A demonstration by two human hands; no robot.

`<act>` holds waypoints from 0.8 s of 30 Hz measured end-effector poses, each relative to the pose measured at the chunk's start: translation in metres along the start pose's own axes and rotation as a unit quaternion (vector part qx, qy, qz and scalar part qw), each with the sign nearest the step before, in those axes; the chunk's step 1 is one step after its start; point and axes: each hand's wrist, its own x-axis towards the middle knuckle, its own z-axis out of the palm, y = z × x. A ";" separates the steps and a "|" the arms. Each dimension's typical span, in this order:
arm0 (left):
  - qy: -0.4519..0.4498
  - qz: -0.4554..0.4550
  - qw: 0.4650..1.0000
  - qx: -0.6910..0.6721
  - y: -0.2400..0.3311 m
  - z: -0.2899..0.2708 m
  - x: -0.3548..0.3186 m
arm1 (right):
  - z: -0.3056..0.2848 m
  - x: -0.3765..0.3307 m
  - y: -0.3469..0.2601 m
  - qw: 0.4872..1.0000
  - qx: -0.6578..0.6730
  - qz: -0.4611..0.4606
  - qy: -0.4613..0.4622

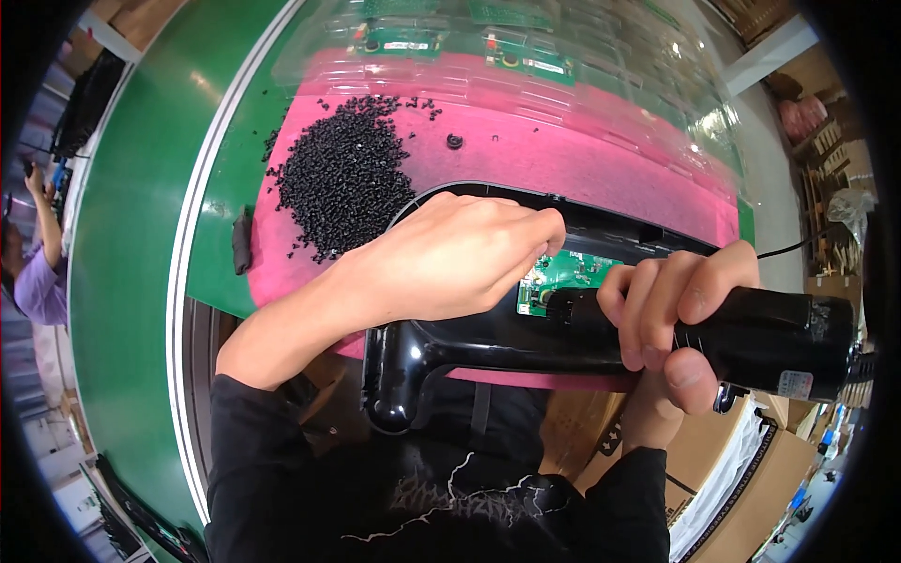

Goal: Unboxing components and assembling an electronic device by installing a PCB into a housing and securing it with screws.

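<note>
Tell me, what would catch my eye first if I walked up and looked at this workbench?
Probably the heap of small black screws on the bright pink mat, at upper left. Below it, the left hand rests on a glossy black plastic housing with a green circuit board inside, while the right hand grips a black electric screwdriver pointed at that board.

Clear plastic blister trays (563, 56) sit at the top, on the far side of the pink mat, holding green circuit boards with small white labels (413, 44). A small white sticker with red print (796, 382) is on the black power tool's body, lower right. Brown cardboard boxes (751, 479) stand below it at lower right, another at top left (141, 14).
</note>
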 end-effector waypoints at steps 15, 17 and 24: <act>-0.070 0.080 0.994 0.008 -0.005 -0.003 -0.007 | 0.000 -0.003 0.003 0.992 0.008 -0.101 0.072; -0.056 0.084 0.995 0.001 -0.007 -0.002 -0.007 | -0.001 -0.003 0.003 0.990 0.016 -0.122 0.068; -0.067 0.075 0.993 -0.055 -0.005 0.002 0.001 | -0.005 -0.007 -0.008 0.991 -0.003 -0.126 0.033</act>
